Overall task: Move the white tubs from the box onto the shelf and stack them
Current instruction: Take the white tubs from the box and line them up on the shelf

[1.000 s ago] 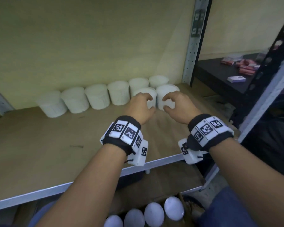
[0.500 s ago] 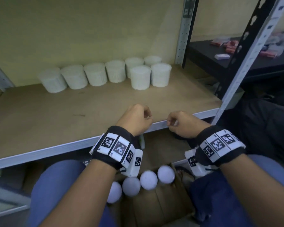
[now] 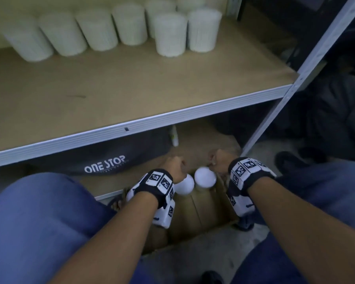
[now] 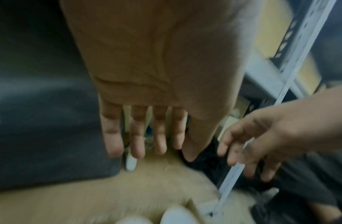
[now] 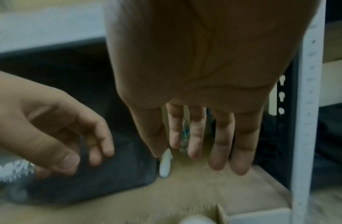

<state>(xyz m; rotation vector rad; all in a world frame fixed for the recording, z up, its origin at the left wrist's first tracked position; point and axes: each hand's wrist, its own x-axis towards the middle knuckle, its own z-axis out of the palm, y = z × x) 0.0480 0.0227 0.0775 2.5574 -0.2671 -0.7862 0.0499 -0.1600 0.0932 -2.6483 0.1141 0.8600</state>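
Several white tubs [image 3: 98, 29] stand in a row at the back of the wooden shelf [image 3: 131, 89], with two more [image 3: 170, 33] in front at the right. Below the shelf, two white tubs [image 3: 205, 177] stand upright at the far end of the cardboard box [image 3: 193, 218]. My left hand [image 3: 175, 163] and right hand [image 3: 221, 160] hover just above and beyond them. In both wrist views the fingers [image 4: 137, 145] [image 5: 220, 151] hang straight and hold nothing. A tub lid [image 4: 178, 215] shows blurred under the left hand.
A dark bag marked ONE STOP [image 3: 105, 162] lies under the shelf to the left of the box. A small white tube [image 3: 174, 138] lies beyond the box. The grey shelf post [image 3: 291, 93] rises at the right. Blue-trousered knees flank the box.
Both hands left the two front tubs on the shelf, drew back over the shelf's edge and dropped to the box below. The view tilted down with them.
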